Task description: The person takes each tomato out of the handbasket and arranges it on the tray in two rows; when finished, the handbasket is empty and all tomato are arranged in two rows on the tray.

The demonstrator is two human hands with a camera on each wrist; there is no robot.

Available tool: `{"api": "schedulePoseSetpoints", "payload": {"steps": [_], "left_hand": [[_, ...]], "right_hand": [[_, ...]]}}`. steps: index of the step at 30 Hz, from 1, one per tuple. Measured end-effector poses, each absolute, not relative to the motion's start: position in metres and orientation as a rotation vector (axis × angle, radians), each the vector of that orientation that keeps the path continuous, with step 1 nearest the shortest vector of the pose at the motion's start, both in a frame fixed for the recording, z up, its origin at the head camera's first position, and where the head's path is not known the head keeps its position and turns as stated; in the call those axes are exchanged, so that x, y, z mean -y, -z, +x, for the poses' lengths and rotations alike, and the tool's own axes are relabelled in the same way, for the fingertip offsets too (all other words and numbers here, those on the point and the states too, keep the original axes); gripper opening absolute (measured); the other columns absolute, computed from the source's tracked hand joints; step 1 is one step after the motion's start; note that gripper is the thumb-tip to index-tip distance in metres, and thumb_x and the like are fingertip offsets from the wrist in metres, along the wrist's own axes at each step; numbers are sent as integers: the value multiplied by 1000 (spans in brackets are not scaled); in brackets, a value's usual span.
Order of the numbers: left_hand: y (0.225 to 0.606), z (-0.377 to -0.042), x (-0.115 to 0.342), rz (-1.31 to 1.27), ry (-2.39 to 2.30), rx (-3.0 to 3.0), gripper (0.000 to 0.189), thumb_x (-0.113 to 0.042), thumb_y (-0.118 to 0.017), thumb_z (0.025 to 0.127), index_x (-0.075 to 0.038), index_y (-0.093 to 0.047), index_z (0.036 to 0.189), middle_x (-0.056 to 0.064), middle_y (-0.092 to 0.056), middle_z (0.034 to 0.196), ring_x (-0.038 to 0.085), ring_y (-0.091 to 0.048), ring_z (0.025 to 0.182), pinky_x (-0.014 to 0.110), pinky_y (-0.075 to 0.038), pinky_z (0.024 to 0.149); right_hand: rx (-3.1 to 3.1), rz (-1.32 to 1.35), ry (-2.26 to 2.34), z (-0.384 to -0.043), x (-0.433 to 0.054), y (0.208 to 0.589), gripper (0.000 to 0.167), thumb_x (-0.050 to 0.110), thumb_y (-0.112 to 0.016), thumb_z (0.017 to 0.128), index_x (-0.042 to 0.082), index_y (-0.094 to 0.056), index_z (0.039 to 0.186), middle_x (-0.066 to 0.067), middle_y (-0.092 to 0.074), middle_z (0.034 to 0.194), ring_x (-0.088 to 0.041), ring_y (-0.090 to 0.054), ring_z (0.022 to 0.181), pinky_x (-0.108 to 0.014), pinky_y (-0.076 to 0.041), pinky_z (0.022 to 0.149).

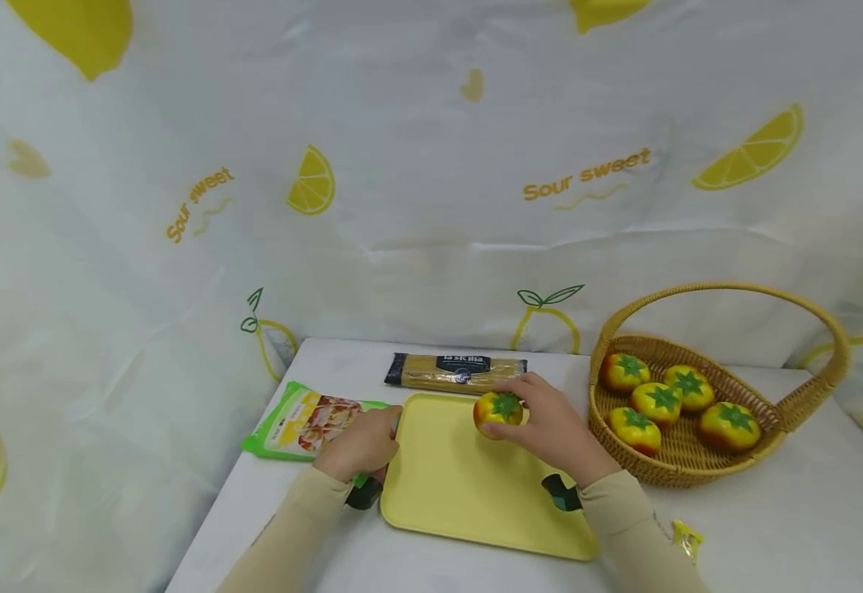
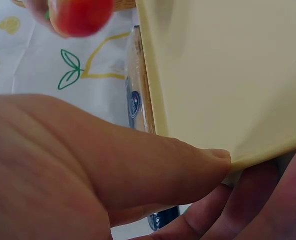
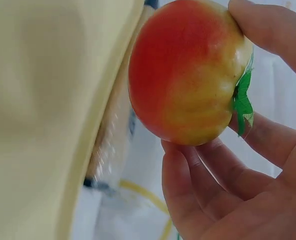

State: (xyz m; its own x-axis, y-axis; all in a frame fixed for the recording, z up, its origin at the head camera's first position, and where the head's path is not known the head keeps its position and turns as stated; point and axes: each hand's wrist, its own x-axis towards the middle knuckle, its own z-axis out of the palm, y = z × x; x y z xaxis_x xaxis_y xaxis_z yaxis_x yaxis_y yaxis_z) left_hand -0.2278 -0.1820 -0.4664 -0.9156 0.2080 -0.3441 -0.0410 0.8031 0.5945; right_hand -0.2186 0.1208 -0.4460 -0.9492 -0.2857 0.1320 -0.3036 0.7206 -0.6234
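My right hand (image 1: 550,424) holds a red-and-yellow toy tomato (image 1: 498,412) with a green leafy top, just over the far part of a pale yellow tray (image 1: 468,494). In the right wrist view the tomato (image 3: 188,75) sits between fingers (image 3: 198,190) and thumb, beside the tray (image 3: 37,100). My left hand (image 1: 361,445) grips the tray's left edge; in the left wrist view the thumb (image 2: 153,170) pinches the tray (image 2: 228,75) rim with the fingers curled under it.
A wicker basket (image 1: 787,412) with several more tomatoes (image 1: 657,399) stands to the right. A pasta packet (image 1: 457,371) lies behind the tray, a green snack bag (image 1: 305,420) to its left. A lemon-print cloth (image 1: 431,165) hangs behind the white table (image 1: 772,527).
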Motion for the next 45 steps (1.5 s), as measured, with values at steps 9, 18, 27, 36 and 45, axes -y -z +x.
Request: {"api": "schedulePoseSetpoints", "payload": {"steps": [9, 18, 27, 36, 45], "left_hand": [[465, -228, 173, 185, -862, -2584, 47, 2, -57, 104, -6, -57, 150, 12, -68, 97, 22, -69, 57, 33, -59, 47], [468, -222, 175, 168, -865, -2583, 48, 3, -58, 103, -5, -57, 151, 11, -69, 97, 23, -68, 57, 33, -59, 47], [465, -225, 175, 219, -874, -2594, 51, 2, -57, 104, -3, -54, 154, 13, -71, 101, 22, -68, 55, 33, -59, 47], [467, -228, 179, 214, -844, -2604, 57, 2, -57, 104, -2, -47, 160, 14, -72, 106, 20, -67, 52, 32, -58, 46], [466, -229, 182, 185, -860, -2594, 60, 2, -56, 104, -2, -44, 163, 17, -73, 112, 21, -67, 53, 32, -58, 46]], "right_hand": [[2893, 426, -1156, -227, -80, 475, 62, 46, -89, 89, 15, -71, 139, -9, -63, 145, -33, -62, 130, -53, -57, 107], [2893, 393, -1199, -226, -46, 489, 58, 42, -90, 89, 15, -72, 137, -5, -66, 138, -24, -66, 117, -49, -60, 105], [2846, 406, -1178, -226, -33, 490, 60, 43, -89, 89, 11, -72, 136, -5, -66, 132, -24, -65, 115, -49, -59, 107], [2850, 417, -1170, -227, -24, 492, 59, 44, -89, 90, 10, -72, 136, -5, -65, 127, -22, -64, 111, -46, -60, 105], [2863, 432, -1116, -228, -21, 491, 62, 46, -88, 90, 13, -71, 139, -3, -66, 126, -20, -64, 108, -43, -60, 102]]}}
